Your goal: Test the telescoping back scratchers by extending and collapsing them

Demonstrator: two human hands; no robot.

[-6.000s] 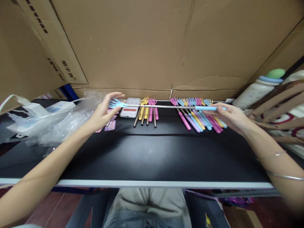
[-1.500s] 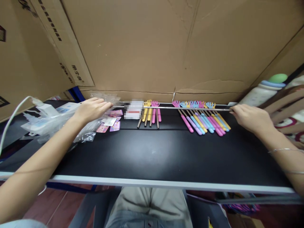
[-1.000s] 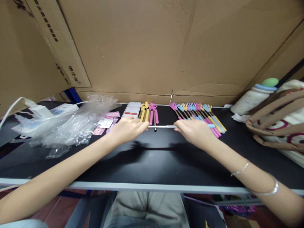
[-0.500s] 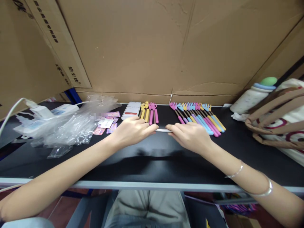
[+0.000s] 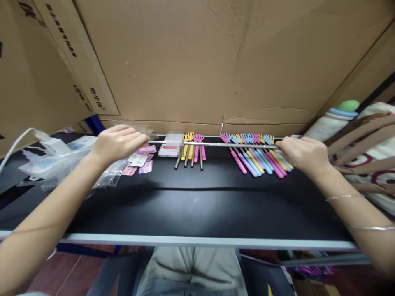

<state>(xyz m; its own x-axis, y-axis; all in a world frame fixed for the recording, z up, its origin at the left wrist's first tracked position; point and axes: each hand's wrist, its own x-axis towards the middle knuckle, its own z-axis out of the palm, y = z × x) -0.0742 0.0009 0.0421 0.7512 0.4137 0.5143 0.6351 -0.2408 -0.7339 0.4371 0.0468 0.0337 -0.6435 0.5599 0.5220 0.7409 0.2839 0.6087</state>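
My left hand (image 5: 119, 143) and my right hand (image 5: 304, 154) are wrapped around opposite ends of a telescopic back scratcher (image 5: 216, 144). Its thin silver rod is drawn out long and nearly level above the desk, casting a shadow below. Both ends are hidden in my fists. Behind and under the rod lie several back scratchers with hand-shaped heads: a small group with yellow and pink back scratchers (image 5: 191, 151) left of centre, and a larger row of multicoloured back scratchers (image 5: 239, 162) toward my right hand.
Clear plastic bags (image 5: 108, 174) and a white power strip (image 5: 82, 143) lie at left, beside small printed cards (image 5: 145, 166). A phone (image 5: 169, 149) lies near the yellow back scratchers. A bottle (image 5: 324, 125) and a bag (image 5: 364, 158) stand right. Cardboard (image 5: 185, 61) walls the back.
My hands have moved far apart, left hand to the left and right hand to the right, and slightly upward. The rod between them has gone from a short piece to a long one.
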